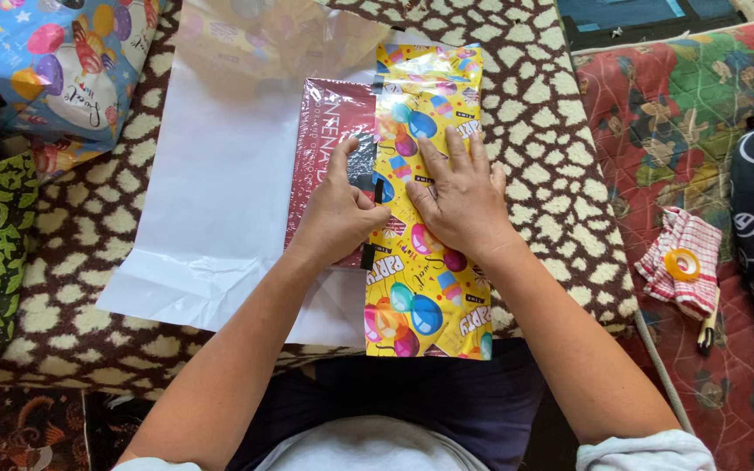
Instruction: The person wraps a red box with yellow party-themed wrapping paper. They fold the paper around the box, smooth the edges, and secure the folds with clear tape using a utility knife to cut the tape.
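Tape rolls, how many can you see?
1. The orange tape roll lies on the red-checked cloth, right of the right hand. Others may be hidden.

A sheet of gift wrap [246,166] lies spread with its plain white underside up on a brown-and-cream spotted mat [551,148], reaching from the mat's middle toward its left and near edges. On the sheet rests a flat dark-red box [329,131] in glossy film, lying long side running away from the near edge. The sheet's right flap [425,296] is folded over the box, showing its printed face: bright yellow with balloons in blue, pink and orange. The flap covers the box's right part and runs past its near end.
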